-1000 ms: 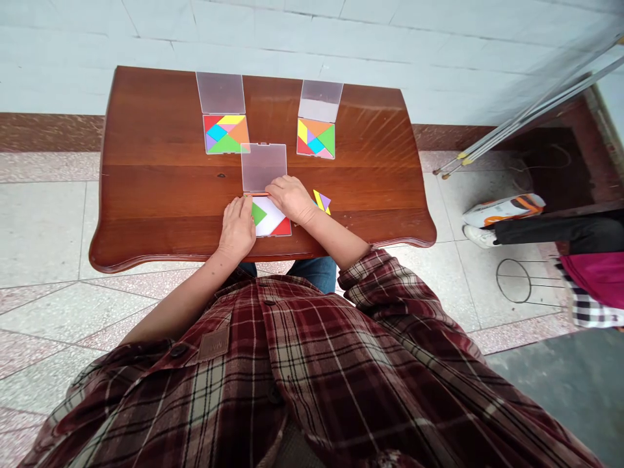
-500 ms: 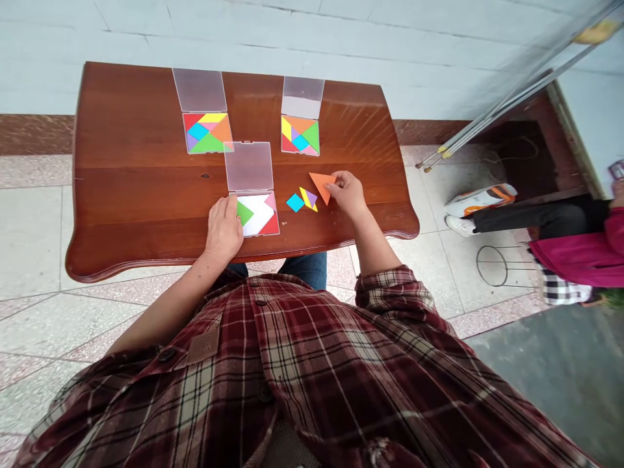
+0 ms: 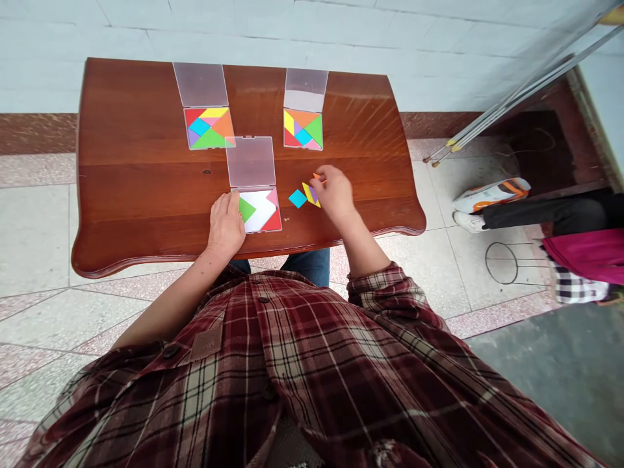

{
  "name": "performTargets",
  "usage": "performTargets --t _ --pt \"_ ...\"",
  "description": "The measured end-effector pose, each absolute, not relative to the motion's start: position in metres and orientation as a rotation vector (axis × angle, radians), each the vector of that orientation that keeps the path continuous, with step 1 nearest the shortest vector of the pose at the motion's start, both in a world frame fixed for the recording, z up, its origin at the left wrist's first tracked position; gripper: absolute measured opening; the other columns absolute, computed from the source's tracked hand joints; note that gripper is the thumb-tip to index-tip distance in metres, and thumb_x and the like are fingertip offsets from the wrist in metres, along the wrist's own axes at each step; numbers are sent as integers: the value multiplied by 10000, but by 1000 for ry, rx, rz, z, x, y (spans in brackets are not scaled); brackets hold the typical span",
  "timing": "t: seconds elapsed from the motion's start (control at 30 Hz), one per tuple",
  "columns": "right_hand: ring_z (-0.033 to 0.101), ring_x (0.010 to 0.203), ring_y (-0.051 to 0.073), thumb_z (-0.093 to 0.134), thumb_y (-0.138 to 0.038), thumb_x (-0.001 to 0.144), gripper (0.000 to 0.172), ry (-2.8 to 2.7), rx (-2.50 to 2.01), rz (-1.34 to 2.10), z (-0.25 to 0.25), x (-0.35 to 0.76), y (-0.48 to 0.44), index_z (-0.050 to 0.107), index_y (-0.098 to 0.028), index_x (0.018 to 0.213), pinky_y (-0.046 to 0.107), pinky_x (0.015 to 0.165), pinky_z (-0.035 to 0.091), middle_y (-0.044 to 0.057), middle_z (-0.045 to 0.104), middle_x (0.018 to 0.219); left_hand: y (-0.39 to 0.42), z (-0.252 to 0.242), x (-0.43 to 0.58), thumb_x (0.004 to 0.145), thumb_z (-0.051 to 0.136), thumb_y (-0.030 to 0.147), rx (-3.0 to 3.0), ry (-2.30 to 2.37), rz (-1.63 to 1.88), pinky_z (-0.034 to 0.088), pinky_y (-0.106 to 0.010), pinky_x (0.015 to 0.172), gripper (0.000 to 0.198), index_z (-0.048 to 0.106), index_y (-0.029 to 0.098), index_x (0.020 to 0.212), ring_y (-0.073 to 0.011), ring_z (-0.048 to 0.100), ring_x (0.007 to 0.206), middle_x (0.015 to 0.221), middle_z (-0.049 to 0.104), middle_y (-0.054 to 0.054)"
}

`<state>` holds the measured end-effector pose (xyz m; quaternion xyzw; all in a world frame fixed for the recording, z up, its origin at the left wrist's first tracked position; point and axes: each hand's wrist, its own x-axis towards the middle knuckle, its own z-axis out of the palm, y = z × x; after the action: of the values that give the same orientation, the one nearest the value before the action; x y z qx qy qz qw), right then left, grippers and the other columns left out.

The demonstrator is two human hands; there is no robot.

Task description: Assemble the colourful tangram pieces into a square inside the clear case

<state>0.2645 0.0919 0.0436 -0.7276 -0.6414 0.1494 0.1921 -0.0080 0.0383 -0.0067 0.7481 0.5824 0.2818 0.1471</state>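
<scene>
By the right hand [image 3: 337,195], at its curled fingertips, lies a purple tangram triangle [image 3: 312,194], grip unclear to me; the left hand [image 3: 227,222], fingers flat, overlaps the tangram tray [image 3: 263,208].

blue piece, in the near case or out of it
Out: the blue piece lies on the table, right of the near case with a gap between.

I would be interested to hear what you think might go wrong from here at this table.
The right hand is very close to the yellow piece and purple piece, so it might nudge them. The clear lid of the near case overlaps a corner of the far-left case in this view, so shifting one could disturb the other.
</scene>
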Motion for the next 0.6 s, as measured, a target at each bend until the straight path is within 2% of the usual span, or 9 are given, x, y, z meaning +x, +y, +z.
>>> performTargets --t 0.1,0.2,0.27,0.47,0.6 --pt "639 974 225 587 -235 904 301 -2112 -1857 579 45 219 89 604 -164 1196 369 895 493 110 668 1115 38 -6 -7 926 413 243 2127 1684 828 341 -585 1209 512 462 120 1420 -356 465 1396 1427 558 -205" --pt "651 983 265 606 -261 893 402 -2257 -1898 580 47 190 88 575 -155 1280 399 858 510 153 633 1222 38 -5 -7 925 401 235 2126 1676 804 340 -584 1206 513 462 113 1420 -361 463 1396 1432 552 -211" --pt "660 985 285 576 -253 905 403 -2317 -1966 552 50 182 88 576 -141 1292 410 843 514 177 619 1244 38 -4 -6 923 397 231 2133 1665 793 344 -580 1203 518 458 116 1425 -359 461 1396 1441 549 -204" --pt "675 993 313 419 -194 956 349 -2488 -2015 392 56 176 87 613 -82 1224 405 809 510 226 640 1193 38 -6 -5 921 401 223 2134 1667 804 331 -586 1208 514 473 123 1420 -361 457 1402 1444 556 -188" --pt "667 1026 296 363 -64 921 391 -2477 -2054 388 51 175 89 606 -84 1226 381 840 483 206 668 1174 38 -4 -5 919 390 204 2123 1676 789 320 -574 1220 511 482 114 1413 -357 452 1411 1442 553 -197"
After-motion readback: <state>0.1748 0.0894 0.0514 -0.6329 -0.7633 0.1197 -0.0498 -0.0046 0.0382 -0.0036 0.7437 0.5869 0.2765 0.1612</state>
